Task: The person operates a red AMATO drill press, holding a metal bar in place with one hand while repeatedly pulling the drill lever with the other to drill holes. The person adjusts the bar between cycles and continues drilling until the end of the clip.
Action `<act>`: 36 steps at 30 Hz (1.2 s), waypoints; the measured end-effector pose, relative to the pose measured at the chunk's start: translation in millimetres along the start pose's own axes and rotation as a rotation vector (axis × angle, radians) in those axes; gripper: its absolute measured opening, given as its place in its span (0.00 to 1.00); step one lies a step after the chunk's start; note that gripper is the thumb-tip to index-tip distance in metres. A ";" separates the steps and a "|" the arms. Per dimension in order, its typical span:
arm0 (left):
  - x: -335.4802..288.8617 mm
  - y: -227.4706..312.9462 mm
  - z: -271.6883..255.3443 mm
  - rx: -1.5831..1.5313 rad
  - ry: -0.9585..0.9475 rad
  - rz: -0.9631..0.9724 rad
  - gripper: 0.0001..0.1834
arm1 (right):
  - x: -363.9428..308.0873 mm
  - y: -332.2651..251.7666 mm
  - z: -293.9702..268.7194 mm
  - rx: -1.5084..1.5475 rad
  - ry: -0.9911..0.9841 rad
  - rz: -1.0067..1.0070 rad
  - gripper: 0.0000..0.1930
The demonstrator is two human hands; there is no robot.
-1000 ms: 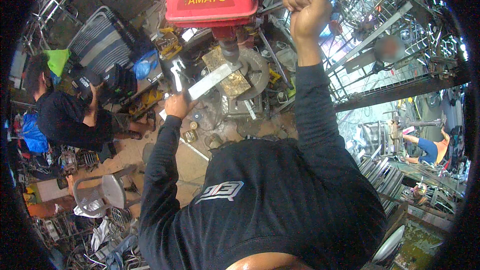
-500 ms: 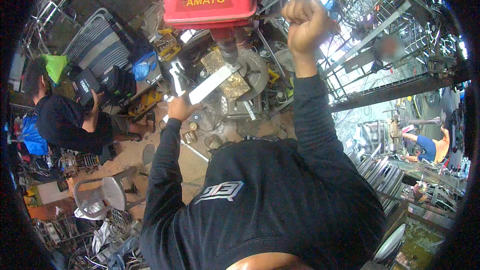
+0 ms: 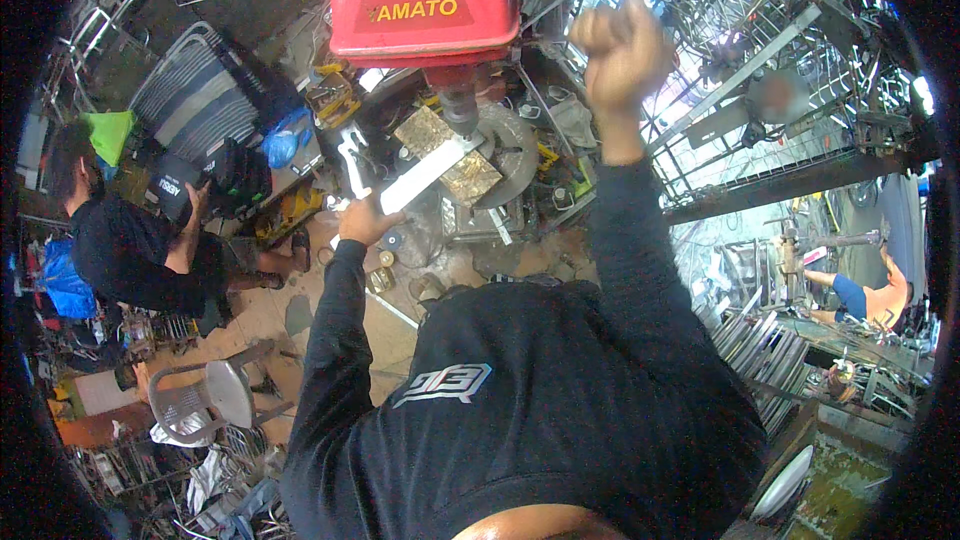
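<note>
My left hand [image 3: 368,221] is closed on the near end of a long flat metal bar [image 3: 425,178], bright and pale. The bar's far end lies on a scuffed wooden block [image 3: 472,180], under the chuck [image 3: 460,108] of a red drill press [image 3: 425,0]. Beneath the block shows the round metal table [image 3: 517,162] of the press. Beside my left fingers stands another pale, notched metal piece [image 3: 352,155]. To the right of the press head, my right hand [image 3: 625,55] is raised in a fist, smeared by motion; what it grips, if anything, is hidden.
On the left a co-worker in black [image 3: 135,250] holds a black case [image 3: 172,190]. Behind them is a plastic chair [image 3: 215,395]. Metal racks and rods [image 3: 740,140] crowd the right, where a person in orange [image 3: 885,295] is farther off. Small round parts [image 3: 383,265] lie near my left forearm.
My right fist has come slightly down, toward me. The bar and my left hand keep nearly the same place under the chuck. The co-worker's case has tilted a little.
</note>
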State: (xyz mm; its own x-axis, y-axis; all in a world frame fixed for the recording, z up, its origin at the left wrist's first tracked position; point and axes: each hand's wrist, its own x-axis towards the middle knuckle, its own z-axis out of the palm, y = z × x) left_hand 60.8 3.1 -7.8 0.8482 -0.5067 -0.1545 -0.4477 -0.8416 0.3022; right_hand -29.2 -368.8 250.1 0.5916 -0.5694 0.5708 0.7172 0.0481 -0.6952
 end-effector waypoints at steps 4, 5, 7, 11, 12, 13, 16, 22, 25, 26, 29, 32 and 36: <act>-2.3 2.1 0.5 -0.008 -0.007 -0.022 0.37 | 102.5 19.8 -3.5 -0.015 0.092 0.369 0.23; -2.4 1.4 0.1 0.002 -0.016 -0.030 0.37 | 118.4 34.6 -12.4 -0.025 0.115 0.398 0.22; -1.0 -0.5 -0.4 0.019 0.007 -0.025 0.37 | 133.4 67.8 -33.1 -0.045 0.147 0.458 0.22; -3.1 -4.5 2.5 -0.012 0.095 -0.004 0.37 | 43.1 91.4 -107.4 -0.395 0.098 -0.017 0.21; -3.2 -5.5 2.7 -0.036 0.085 -0.005 0.37 | -0.4 84.0 -127.3 -0.901 0.098 -0.146 0.18; -1.3 -6.1 2.3 -0.026 0.024 -0.040 0.37 | -44.2 83.3 -136.7 -0.935 0.177 -0.065 0.20; -0.3 -4.3 -0.5 -0.001 0.024 -0.046 0.36 | -169.9 111.8 -119.5 -0.884 -0.008 0.708 0.27; -3.8 4.8 -10.8 -0.039 0.056 0.047 0.37 | -235.9 195.7 -74.7 -0.254 -0.019 1.086 0.32; -8.2 6.8 -9.9 0.007 0.084 0.014 0.35 | -233.0 207.4 -87.4 -0.555 -0.007 0.998 0.28; -8.5 5.8 -9.4 -0.006 0.095 0.024 0.35 | -234.4 208.2 -92.2 -0.445 0.003 0.958 0.28; -8.4 2.3 -4.3 0.002 -0.013 -0.026 0.35 | -241.3 200.7 -100.1 -0.405 0.087 1.026 0.27; -10.5 -0.5 0.3 -0.010 0.013 0.011 0.37 | -236.4 182.9 -81.8 -0.399 0.241 1.008 0.30; -16.1 4.7 7.1 0.001 0.055 -0.028 0.39 | -195.6 153.6 -25.3 -1.079 0.065 0.209 0.39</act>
State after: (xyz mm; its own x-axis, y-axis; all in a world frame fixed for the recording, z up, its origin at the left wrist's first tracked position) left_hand 43.1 6.0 -10.5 0.8746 -0.4721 -0.1107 -0.4241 -0.8553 0.2976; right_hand -44.1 -270.8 20.6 0.6208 -0.6771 0.3951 -0.1126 -0.5757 -0.8099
